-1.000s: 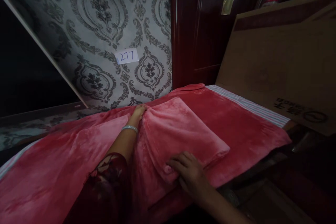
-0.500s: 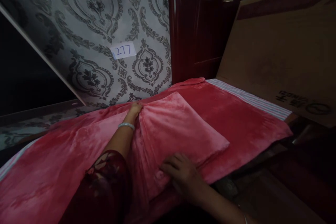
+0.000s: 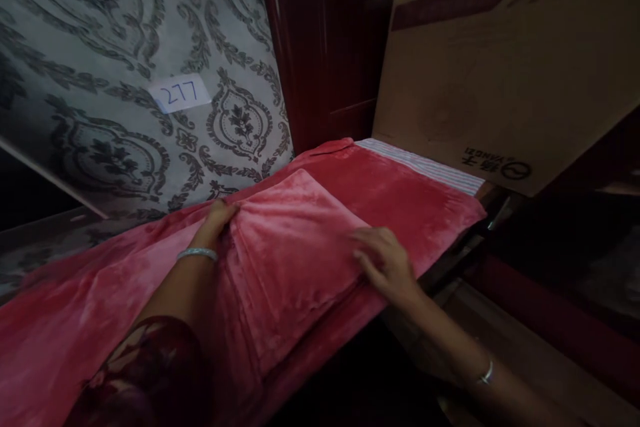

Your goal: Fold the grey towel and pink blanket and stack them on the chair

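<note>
A plush red-pink blanket [image 3: 295, 260] is spread out, with one part folded over into a lighter flap. My left hand [image 3: 221, 215] grips bunched blanket at the flap's far left, and creases fan out from the fingers. A pale bangle circles that wrist. At the flap's right-hand corner, my right hand [image 3: 387, 260] is curled with the blanket between thumb and fingers. The fingertips are slightly blurred and the corner itself is covered by the hand.
Striped cloth [image 3: 425, 167] shows past the blanket's far end. A large cardboard box [image 3: 465, 80] leans at the right beside a dark red door [image 3: 325, 47]. Patterned wallpaper [image 3: 240, 120] carries a paper label [image 3: 181, 93] reading 277. Below the blanket's near edge it is dark.
My right hand has moved up and right along the flap to its corner and closed there. My left hand keeps its grip. The view has turned to the right.
</note>
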Demonstrator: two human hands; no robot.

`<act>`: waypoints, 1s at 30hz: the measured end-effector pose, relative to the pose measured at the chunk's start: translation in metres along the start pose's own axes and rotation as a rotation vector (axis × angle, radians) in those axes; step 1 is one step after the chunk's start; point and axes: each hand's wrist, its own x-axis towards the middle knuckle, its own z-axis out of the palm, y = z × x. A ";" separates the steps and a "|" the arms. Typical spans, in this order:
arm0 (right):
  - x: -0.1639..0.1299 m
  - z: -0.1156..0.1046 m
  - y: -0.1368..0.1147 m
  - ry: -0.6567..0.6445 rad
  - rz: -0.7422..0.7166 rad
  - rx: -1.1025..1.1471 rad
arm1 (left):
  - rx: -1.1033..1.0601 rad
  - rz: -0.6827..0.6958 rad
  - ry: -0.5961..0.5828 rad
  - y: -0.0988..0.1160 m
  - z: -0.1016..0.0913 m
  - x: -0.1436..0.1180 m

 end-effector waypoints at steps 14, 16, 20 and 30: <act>-0.034 -0.020 0.088 -0.297 0.228 0.141 | -0.001 0.142 -0.306 0.089 0.155 0.009; -0.040 -0.022 0.090 -0.290 0.171 0.112 | 0.026 0.110 -0.359 0.091 0.165 0.019; -0.040 -0.011 0.087 -0.123 0.215 0.001 | 0.079 0.042 -0.466 0.090 0.173 0.034; -0.036 0.001 0.091 0.091 0.314 0.012 | -0.065 0.115 -0.537 0.081 0.185 0.039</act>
